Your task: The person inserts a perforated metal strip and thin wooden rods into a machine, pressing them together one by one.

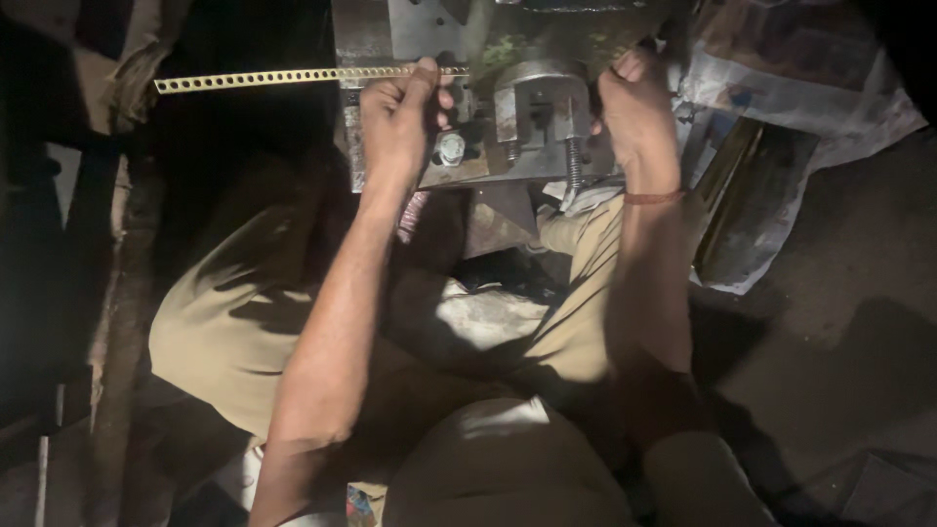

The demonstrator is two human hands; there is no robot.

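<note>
Left hand [398, 122] fingers pinch the perforated strip [264, 78]; right hand [634, 112] fingers clench the press [537, 107].

Dim floor [839, 322] (newspaper [810, 78] spread right).

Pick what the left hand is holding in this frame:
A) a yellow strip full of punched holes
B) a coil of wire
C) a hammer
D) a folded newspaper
A: the left hand grips a long yellow perforated strip that runs out leftwards from the metal press, while the right hand rests on the press.
</note>
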